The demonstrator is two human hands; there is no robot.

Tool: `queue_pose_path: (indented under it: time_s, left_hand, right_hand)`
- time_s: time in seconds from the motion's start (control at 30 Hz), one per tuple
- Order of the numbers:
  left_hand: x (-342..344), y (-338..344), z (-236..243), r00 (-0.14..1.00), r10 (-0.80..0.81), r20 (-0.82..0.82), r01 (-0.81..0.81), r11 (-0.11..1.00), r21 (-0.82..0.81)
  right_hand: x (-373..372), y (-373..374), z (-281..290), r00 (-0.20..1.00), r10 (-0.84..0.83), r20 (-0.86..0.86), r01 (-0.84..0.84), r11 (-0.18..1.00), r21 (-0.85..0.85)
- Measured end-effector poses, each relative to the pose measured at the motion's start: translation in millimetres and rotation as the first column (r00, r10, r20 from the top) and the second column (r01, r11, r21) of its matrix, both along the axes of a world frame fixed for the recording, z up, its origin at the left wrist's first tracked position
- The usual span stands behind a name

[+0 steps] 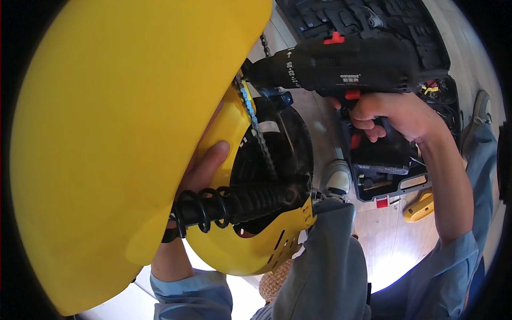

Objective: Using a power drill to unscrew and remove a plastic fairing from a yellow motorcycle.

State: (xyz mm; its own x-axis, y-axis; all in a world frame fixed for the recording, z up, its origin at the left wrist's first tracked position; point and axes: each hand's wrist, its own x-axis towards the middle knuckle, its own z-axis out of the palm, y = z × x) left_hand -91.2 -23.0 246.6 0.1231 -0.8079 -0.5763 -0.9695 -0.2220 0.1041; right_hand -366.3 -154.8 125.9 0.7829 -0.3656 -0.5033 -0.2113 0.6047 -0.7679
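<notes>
My right hand (394, 114) grips a black cordless drill (341, 64) with red switches, its nose at the edge of a large yellow panel (112, 117). My left hand (205, 168) reaches under that panel, its thumb on an inner yellow plastic part (229, 133); its other fingers are hidden. A metal chain (261, 138) hangs beside that part over a black round housing. A black shock absorber with a coiled spring (234, 204) crosses below, above a slotted yellow guard (256, 245). The drill's tip is hidden.
An open black tool case (362, 16) with fittings lies behind the drill on the pale plank floor (384, 229). A small yellow tool (418, 208) lies at its near side. My grey-blue trousered legs and shoes (336, 178) are below and at the right. A woven item is at the bottom.
</notes>
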Motion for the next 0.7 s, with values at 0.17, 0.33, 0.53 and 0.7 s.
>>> queue_pose_path:
  time_s: [0.17,0.33,0.53,0.7]
  left_hand:
    - [-10,-2,1,0.978,0.210,-0.001,-0.209,0.974,0.083]
    - [-13,-2,2,0.971,0.240,0.005,-0.239,0.969,0.060]
    - [-17,-2,7,0.944,0.326,0.055,-0.330,0.939,0.099]
    - [-10,0,-9,0.991,0.129,0.027,-0.128,0.991,-0.039]
  right_hand:
    - [-2,3,-3,1.000,-0.004,-0.004,0.004,0.999,0.042]
    - [-1,4,-3,1.000,0.004,0.003,-0.004,0.999,0.040]
    - [-1,5,-2,1.000,0.006,0.002,-0.006,1.000,-0.009]
    - [-3,6,-4,0.999,0.016,-0.031,-0.016,1.000,0.018]
